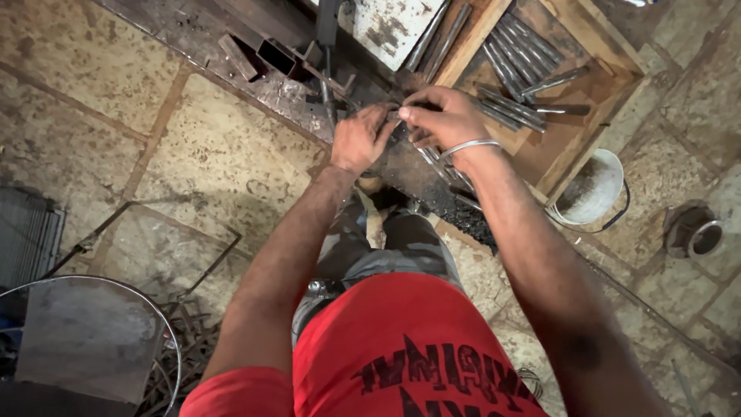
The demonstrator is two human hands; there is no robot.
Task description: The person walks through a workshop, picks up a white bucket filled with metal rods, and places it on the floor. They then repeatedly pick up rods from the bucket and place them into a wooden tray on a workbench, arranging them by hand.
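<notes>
Head view, looking straight down. Both hands meet at upper centre of the frame, over a dark, rusted metal bench [231, 31] that runs diagonally from upper left toward the centre.

Left hand [360, 137]: fingers curled, tips pressed against a small dark metal piece [395, 114] at the bench edge. Right hand [442, 116]: thumb and forefinger pinched on the same piece from the other side, a metal bangle [471, 144] on the wrist. The two hands touch at the fingertips. The piece is mostly hidden by the fingers; its shape cannot be told.

On the bench, just left of the hands: short lengths of square tube [276, 55], open ends showing.

Upper right: a shallow wooden tray [575, 127] holding a loose pile of grey metal rods [517, 54]. Below the tray, a white bucket [594, 189] on the stone floor [100, 85].

Lower left: a round wire-rimmed frame [100, 289] and thin scrap strips.

Bottom centre: red shirt, grey trousers.
</notes>
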